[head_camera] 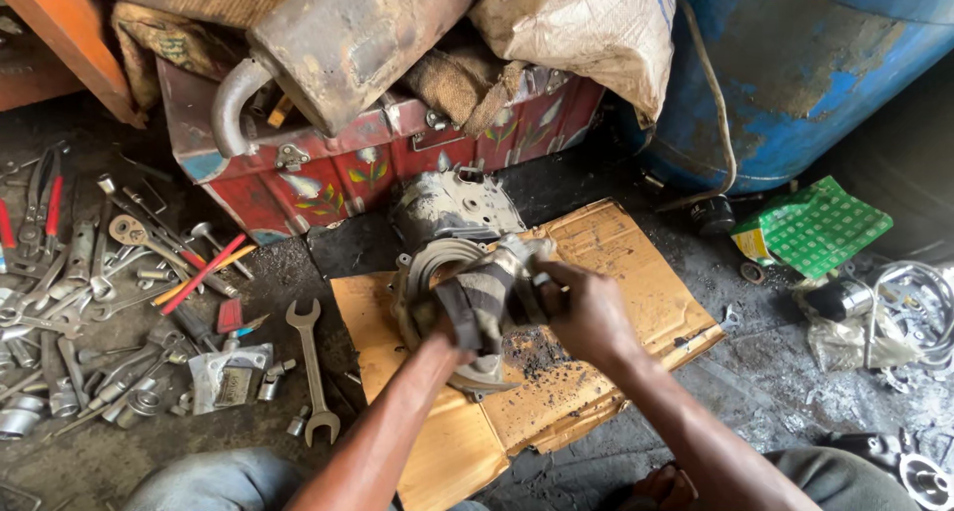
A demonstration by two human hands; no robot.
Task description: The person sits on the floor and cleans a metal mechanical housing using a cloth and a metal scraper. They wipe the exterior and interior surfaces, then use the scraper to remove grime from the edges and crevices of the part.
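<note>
A grey metal engine cover [429,272] with a round opening lies on a sheet of brown cardboard [616,262] on the floor. A dirty striped rag [487,297] is pressed into and over it. My left hand [445,340] is mostly hidden under the rag and grips it against the cover. My right hand [586,307] clutches the rag's other end at the cover's right side. Black grit is scattered on the cardboard below my hands.
A red painted metal box [328,168] with sacks and a rusty muffler on top stands behind. Spanners [313,372], pliers and screwdrivers litter the floor at left. A blue drum [795,64] stands at back right, with a green carton [810,228] and metal parts near it.
</note>
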